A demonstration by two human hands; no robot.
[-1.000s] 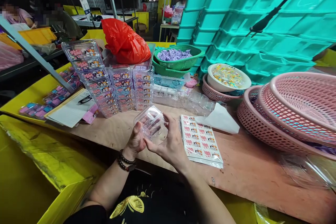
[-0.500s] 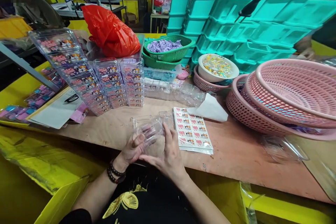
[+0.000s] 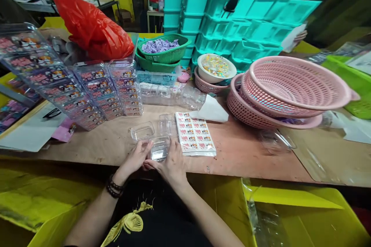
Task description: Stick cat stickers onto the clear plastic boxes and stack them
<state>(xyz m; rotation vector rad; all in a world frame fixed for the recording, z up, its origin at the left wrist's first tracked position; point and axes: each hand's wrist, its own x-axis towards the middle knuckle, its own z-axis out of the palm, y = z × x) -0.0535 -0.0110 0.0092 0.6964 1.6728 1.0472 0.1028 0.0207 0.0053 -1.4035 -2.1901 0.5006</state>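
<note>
A clear plastic box (image 3: 159, 149) is held at the table's front edge between both hands. My left hand (image 3: 138, 157) grips its left side, wearing a beaded bracelet at the wrist. My right hand (image 3: 173, 164) clasps the right side, thumb below. The box looks see-through, with nothing I can make out inside. Just behind it lie a clear plastic lid or tray (image 3: 142, 130) and another clear plastic piece (image 3: 167, 125). Right of these is a sheet of cat stickers (image 3: 194, 133), with a white backing paper (image 3: 213, 109) at its top edge.
Stacks of labelled clear boxes (image 3: 126, 88) stand at left, below a red plastic bag (image 3: 95, 31). Pink baskets (image 3: 298, 81) fill the right side. Behind are green baskets (image 3: 162, 57), a white bowl of small packets (image 3: 216, 67) and tall turquoise bins (image 3: 232, 19). Another person's hand (image 3: 300, 36) shows at the back right.
The view has turned to the right. The clear box has been lowered to the table edge and tilted upward, and my left fingers have shifted along its side.
</note>
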